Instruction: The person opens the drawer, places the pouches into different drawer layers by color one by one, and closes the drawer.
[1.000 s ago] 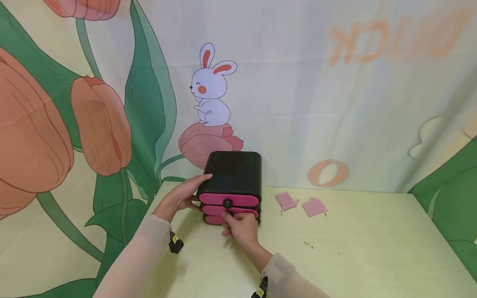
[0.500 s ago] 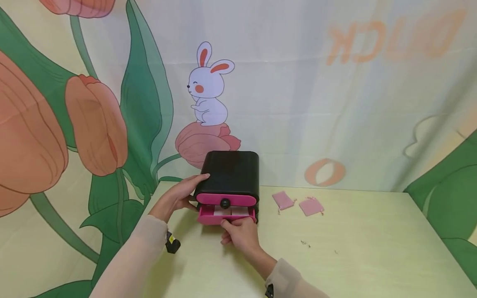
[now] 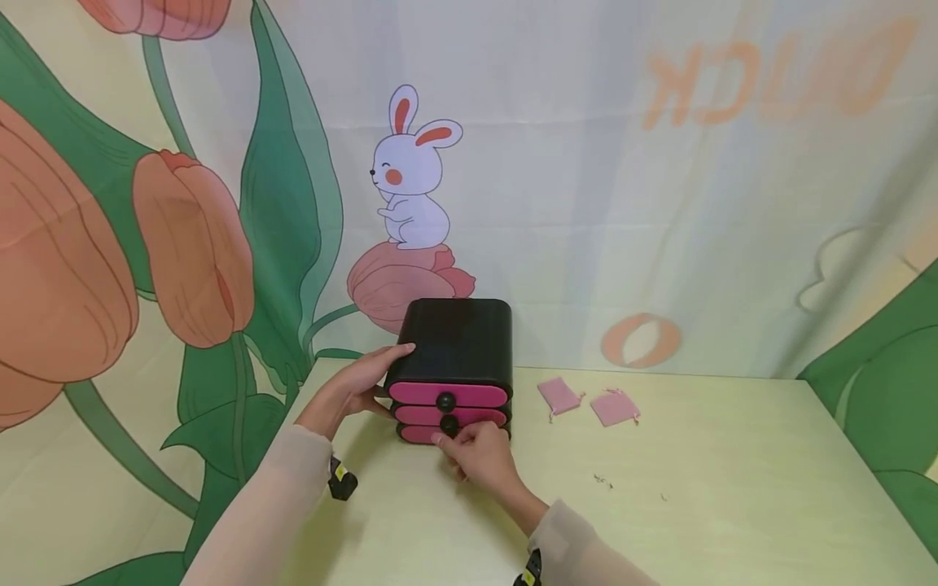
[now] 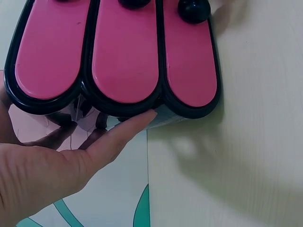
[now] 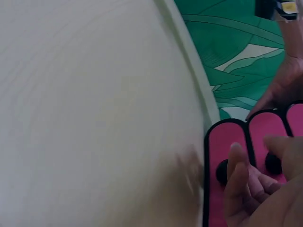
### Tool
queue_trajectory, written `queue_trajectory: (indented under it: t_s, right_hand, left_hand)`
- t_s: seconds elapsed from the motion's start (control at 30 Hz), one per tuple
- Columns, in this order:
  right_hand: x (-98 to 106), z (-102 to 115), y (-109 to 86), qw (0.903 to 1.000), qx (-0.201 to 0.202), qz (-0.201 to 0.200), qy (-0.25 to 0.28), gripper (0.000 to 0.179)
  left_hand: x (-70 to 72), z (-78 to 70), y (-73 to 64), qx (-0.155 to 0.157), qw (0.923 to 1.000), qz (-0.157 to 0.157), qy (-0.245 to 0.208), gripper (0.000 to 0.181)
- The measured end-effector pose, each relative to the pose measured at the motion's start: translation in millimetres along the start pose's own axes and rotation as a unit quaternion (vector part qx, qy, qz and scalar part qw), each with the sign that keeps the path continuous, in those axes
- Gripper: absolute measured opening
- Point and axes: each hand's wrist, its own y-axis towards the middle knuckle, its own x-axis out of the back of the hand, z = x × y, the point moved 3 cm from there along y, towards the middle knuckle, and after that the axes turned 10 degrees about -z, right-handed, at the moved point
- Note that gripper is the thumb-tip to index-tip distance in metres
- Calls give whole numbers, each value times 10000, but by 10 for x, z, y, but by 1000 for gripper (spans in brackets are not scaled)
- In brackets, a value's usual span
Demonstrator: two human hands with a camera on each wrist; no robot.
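Observation:
A small black cabinet (image 3: pixel 462 338) with three pink-fronted drawers and round black knobs stands on the table, all its drawers closed. My left hand (image 3: pixel 364 378) rests against its left side, thumb and fingers spread; the left wrist view shows the thumb (image 4: pixel 128 132) extended along that side. At the lower front is my right hand (image 3: pixel 479 456). In the right wrist view its fingertips (image 5: pixel 236 153) are right beside the bottom knob (image 5: pixel 221 172), while the thumb (image 5: pixel 277 143) overlaps the middle knob (image 5: pixel 273 164). The fingers are partly bent without closing round either knob.
Two pink drawstring pouches (image 3: pixel 560 395) lie right of the cabinet. Nearer the front are some tiny dark items (image 3: pixel 602 481), too small to identify. A printed curtain (image 3: pixel 557 203) with a rabbit and tulips hangs behind the pale table (image 3: pixel 733 472).
The middle drawer, closed a second ago, was out half a second ago with pale contents showing, and is now back in. My right hand has moved from it toward the bottom drawer.

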Motion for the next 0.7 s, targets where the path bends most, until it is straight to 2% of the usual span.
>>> queue_trajectory:
  t_s: [0.1, 0.17, 0.37, 0.5, 0.7]
  right_hand:
    - [-14, -111, -5, 9983, 241, -121, -521, 48]
    - [-40, -179, 3, 9981, 162, -161, -578, 49]
    - [-142, -325, 6, 9979, -601, -190, 154, 46]
    - [-160, -349, -75, 9963, -695, -287, 409, 42]
    - [-190, -309, -342, 9965, -718, -75, 422, 43]
  left_hand:
    - [-15, -2, 11, -17, 10000, 0, -24, 91]
    - [-25, 1, 20, -26, 10000, -12, -51, 91]
    - [-59, 38, 31, 2, 10000, 21, -47, 91]
    - [-59, 44, 34, -47, 10000, 70, -51, 89]
    - [-2, 8, -1, -97, 9999, 11, 45, 87]
